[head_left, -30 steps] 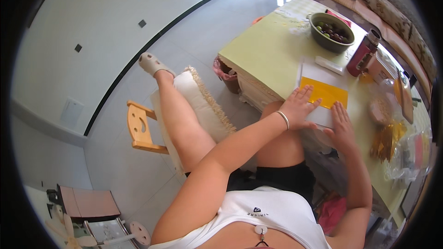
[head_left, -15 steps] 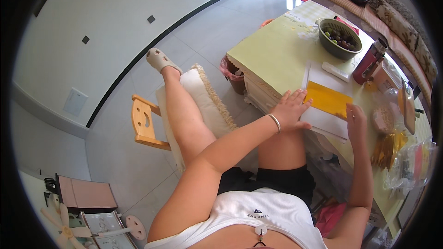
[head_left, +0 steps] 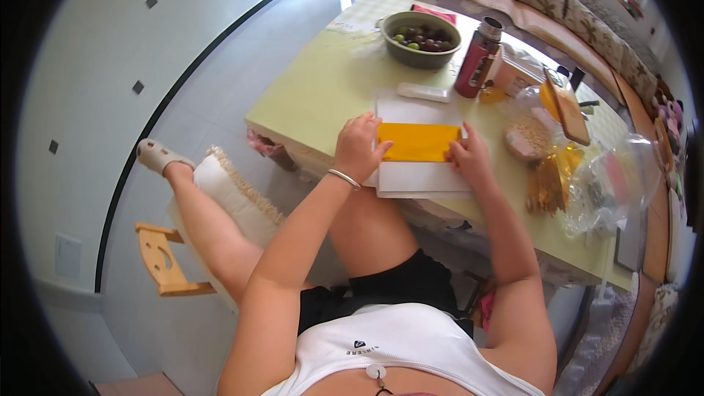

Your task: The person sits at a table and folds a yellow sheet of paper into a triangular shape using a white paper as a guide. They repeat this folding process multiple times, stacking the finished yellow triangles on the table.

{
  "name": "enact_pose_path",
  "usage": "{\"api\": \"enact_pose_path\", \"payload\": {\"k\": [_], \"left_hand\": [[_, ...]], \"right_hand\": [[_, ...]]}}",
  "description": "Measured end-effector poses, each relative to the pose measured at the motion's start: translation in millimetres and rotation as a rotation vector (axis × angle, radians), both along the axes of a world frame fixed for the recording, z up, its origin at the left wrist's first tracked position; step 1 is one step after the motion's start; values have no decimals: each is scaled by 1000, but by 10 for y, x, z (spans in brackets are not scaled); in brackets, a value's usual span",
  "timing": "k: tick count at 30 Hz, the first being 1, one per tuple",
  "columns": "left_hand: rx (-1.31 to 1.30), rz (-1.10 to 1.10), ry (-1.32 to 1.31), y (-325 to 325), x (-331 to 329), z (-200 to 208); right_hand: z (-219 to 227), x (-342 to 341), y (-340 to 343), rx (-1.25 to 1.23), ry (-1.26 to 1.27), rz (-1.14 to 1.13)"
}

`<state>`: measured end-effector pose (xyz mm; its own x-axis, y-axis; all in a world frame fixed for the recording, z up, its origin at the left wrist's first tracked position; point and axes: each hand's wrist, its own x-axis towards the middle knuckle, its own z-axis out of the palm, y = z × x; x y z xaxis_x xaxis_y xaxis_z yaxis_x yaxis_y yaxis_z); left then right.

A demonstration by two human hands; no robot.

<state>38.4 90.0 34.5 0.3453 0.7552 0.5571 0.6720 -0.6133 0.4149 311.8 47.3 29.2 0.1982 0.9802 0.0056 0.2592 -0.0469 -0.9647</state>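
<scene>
At a pale green table [head_left: 308, 95], a person [head_left: 400, 337] leans both arms forward, left hand [head_left: 358, 148] part-curled, thumb at a yellow sheet's [head_left: 418, 143] left end, grip unclear, right hand [head_left: 471, 155] pinching its right end over white paper [head_left: 414, 180].

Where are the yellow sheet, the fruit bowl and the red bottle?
Yellow sheet [head_left: 416, 143]: head view, middle of its surface.
Fruit bowl [head_left: 419, 60]: head view, its outer front wall.
Red bottle [head_left: 477, 64]: head view, middle of its body.
</scene>
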Motion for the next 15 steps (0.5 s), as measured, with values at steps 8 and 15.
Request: {"api": "enact_pose_path", "payload": {"k": [8,15], "left_hand": [[-448,4,227,178,313,293],[-703,43,-345,293,264,99]], "right_hand": [[70,11,-62,-29,-14,-21],[42,38,-10,-36,121,-25]]}}
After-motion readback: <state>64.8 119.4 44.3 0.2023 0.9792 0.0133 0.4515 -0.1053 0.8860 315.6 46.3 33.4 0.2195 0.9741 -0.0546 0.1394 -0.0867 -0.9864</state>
